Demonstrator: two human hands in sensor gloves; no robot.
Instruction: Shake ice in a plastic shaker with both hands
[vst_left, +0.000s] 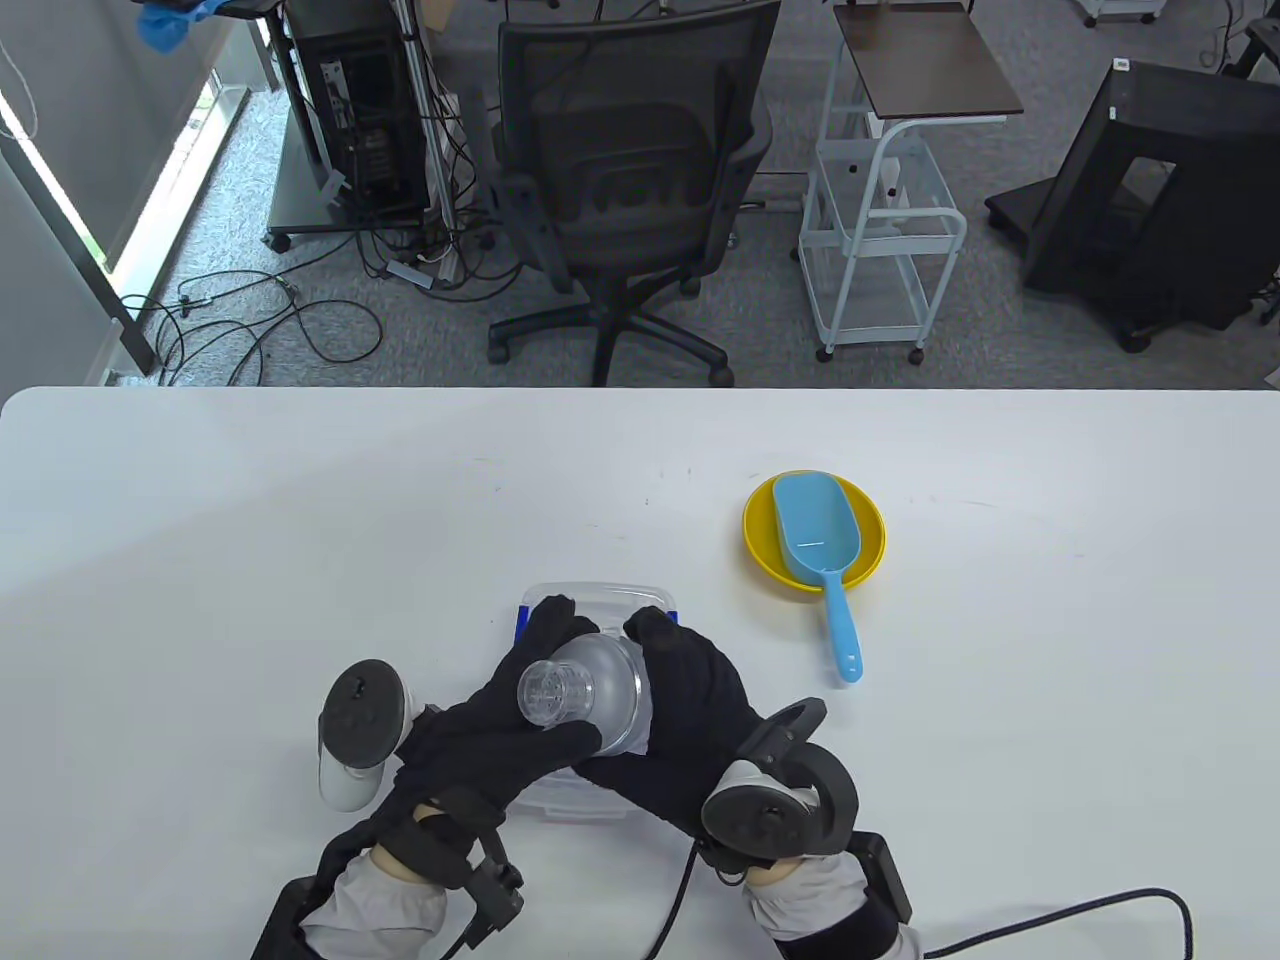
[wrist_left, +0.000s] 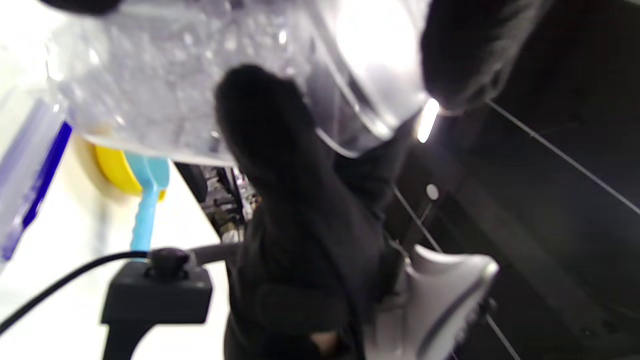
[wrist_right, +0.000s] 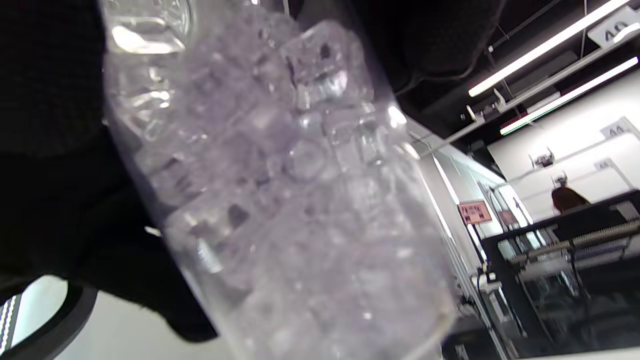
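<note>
- The clear plastic shaker is held above the worktop, over a clear lidded box. Its long axis tilts, with the small round cap toward the camera and to the person's left.
- Ice fills the shaker's body in the right wrist view.
- The left hand reaches in from the shaker's left, thumb across the near side just under the cap, fingers curled over the far side; it grips the shaker.
- The right hand comes in from the shaker's right, fingers wrapped over the wide body, clamped on it.
- Right of the shaker, well apart, a blue scoop lies in a yellow bowl.
</note>
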